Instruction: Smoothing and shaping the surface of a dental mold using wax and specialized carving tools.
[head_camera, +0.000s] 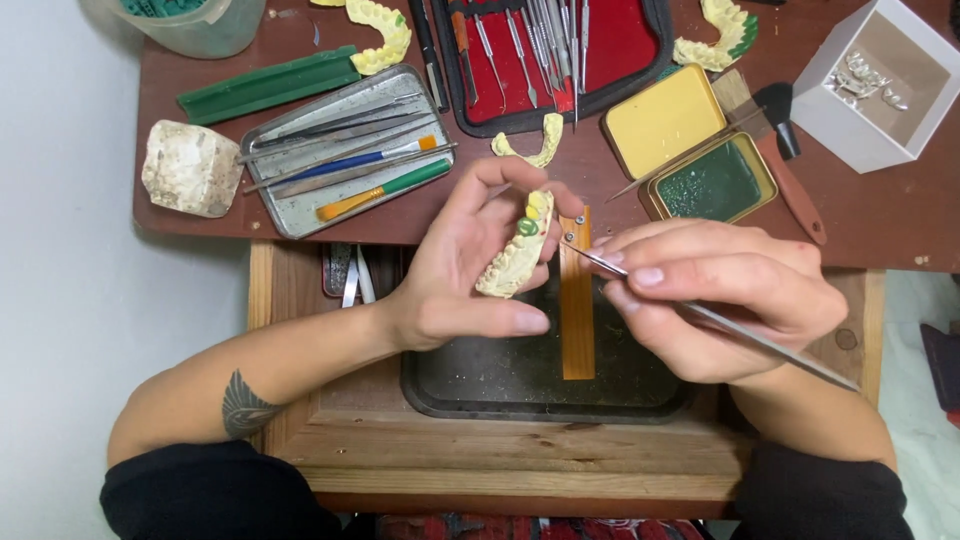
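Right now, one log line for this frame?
left hand: holds dental cast | right hand: holds metal instrument, tip near cast | below: black tray

Single head cam, looking straight down at close range, facing the workbench (300, 225) edge; left hand (470, 270) and right hand (720, 300) sitting mid-frame, forearms entering from bottom.

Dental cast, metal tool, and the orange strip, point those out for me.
dental cast (515, 262), head view, on its pale tooth row.
metal tool (760, 340), head view, on its shaft.
orange strip (577, 320), head view, mid-length.
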